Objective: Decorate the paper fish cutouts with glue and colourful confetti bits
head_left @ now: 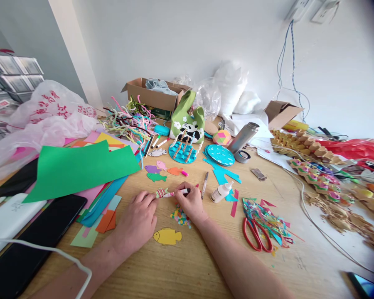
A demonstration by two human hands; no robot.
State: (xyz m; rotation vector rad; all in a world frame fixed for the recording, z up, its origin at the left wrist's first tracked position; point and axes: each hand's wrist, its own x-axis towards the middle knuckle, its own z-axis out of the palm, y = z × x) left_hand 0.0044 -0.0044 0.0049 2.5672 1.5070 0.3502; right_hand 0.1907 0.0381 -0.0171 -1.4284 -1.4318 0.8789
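While right hand (190, 203) pinches 1 marker (178, 192), left hand (139, 218) lies fingers together, touching patterned fish (161, 192) | fish: likely light, thin, easily creased | best held flat by edge

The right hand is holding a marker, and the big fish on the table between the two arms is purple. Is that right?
Not quite: the big fish is yellow, not purple, as the head view shows. The rest is right: the right hand is holding a marker.
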